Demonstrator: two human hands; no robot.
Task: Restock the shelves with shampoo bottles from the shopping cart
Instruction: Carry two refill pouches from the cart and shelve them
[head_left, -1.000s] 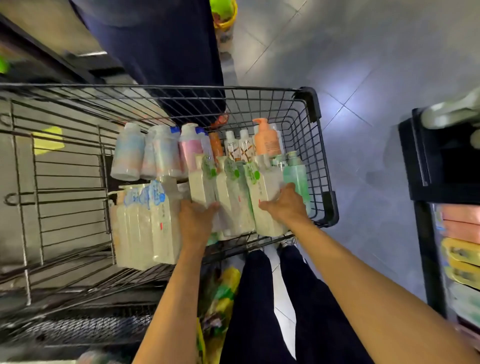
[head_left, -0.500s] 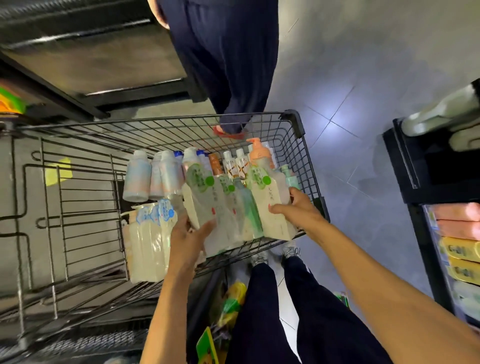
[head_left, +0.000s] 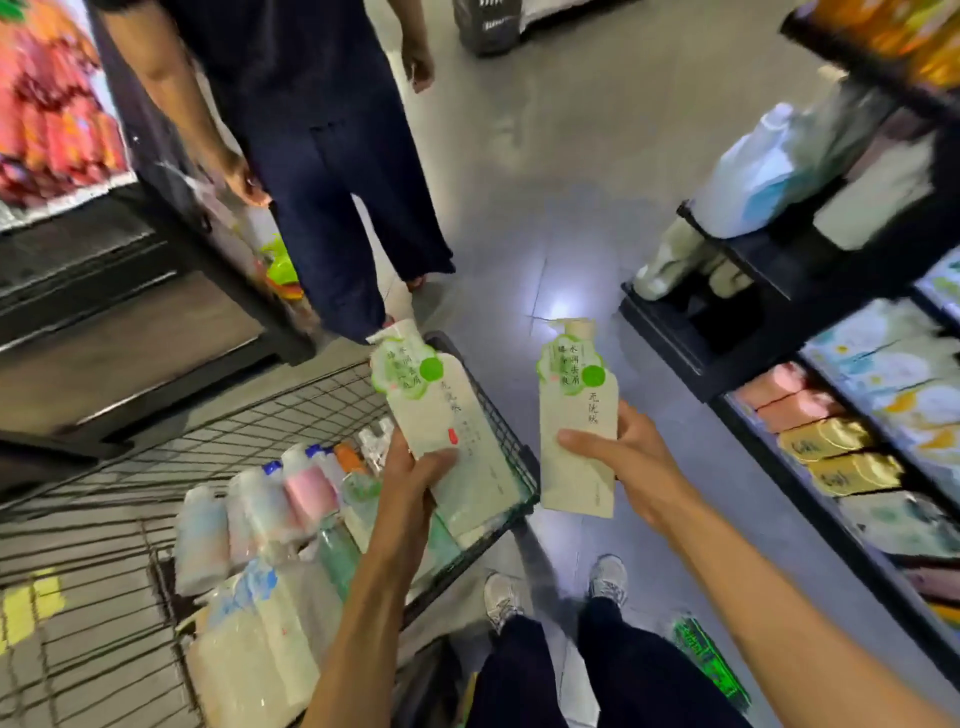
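Note:
My left hand (head_left: 415, 475) grips a cream shampoo bottle with a green label (head_left: 441, 410), raised above the right corner of the wire shopping cart (head_left: 311, 415). My right hand (head_left: 621, 457) grips a second, matching cream bottle (head_left: 576, 415), held over the floor to the right of the cart. Both bottles point away from me, pump ends up. Several more bottles, pink, white, blue-capped and pale green (head_left: 270, 509), lie in the cart. The shelves (head_left: 852, 431) on the right hold pink and yellow packs.
A person in dark trousers (head_left: 337, 208) stands just beyond the cart. A dark shelf unit (head_left: 130, 291) runs along the left. White bags and pale bottles (head_left: 769, 171) sit on the right shelf's upper level. My own feet (head_left: 556, 587) stand on grey floor between cart and shelves.
Both hands lifted a cream bottle each out of the cart's row; the right one swung out to the right over the floor. My view rose toward the aisle and the shelves.

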